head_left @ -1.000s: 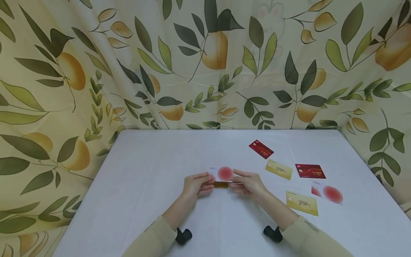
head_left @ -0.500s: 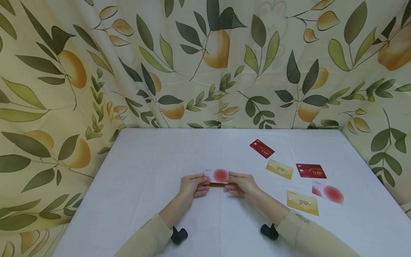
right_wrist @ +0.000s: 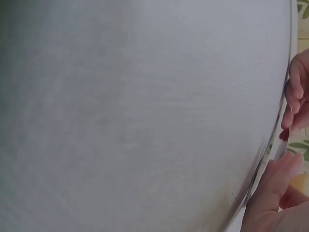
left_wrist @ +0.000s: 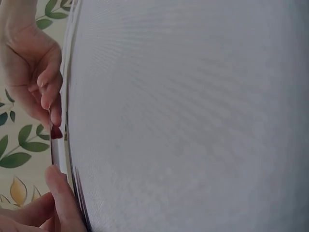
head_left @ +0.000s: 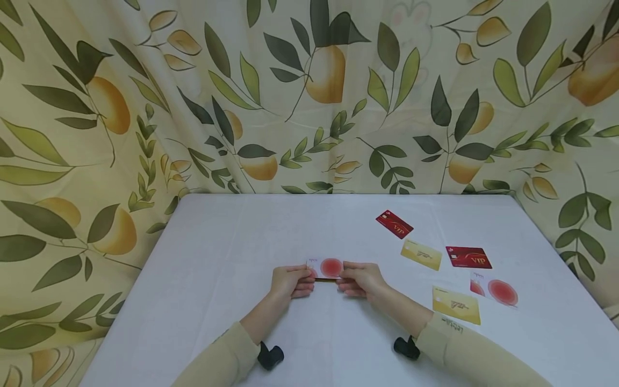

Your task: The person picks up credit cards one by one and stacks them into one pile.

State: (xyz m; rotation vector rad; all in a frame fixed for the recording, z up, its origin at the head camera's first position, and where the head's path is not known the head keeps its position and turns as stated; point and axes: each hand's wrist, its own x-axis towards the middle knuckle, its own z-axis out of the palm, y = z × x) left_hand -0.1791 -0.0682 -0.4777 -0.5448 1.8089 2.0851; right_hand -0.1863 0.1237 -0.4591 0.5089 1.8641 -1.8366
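Note:
In the head view, my left hand (head_left: 292, 282) pinches the left end of a white card (head_left: 316, 263) with a red circle, and my right hand (head_left: 361, 278) pinches its right end. A thin brown-gold edge (head_left: 326, 280) shows along the card's near side, below it. My fingers hide both short ends. In the left wrist view the card (left_wrist: 55, 154) appears nearly edge-on between the left fingers (left_wrist: 63, 198) and the right hand (left_wrist: 36, 72). The right wrist view also catches it as a thin strip, between the right fingers (right_wrist: 277, 186) and the left hand (right_wrist: 299, 92).
Right of my hands, on the white table (head_left: 217, 236), lie two red VIP cards, one farther back (head_left: 394, 224) and one nearer (head_left: 468, 257). Two gold cards (head_left: 420, 255) and a white card with a red circle (head_left: 502, 292) lie around them. A leaf-patterned curtain (head_left: 290, 150) hangs behind.
Both hands have shifted slightly left and drawn closer together. The white card has moved left and nearer, and the brown-gold strip below it has narrowed. The cards on the table stay put.

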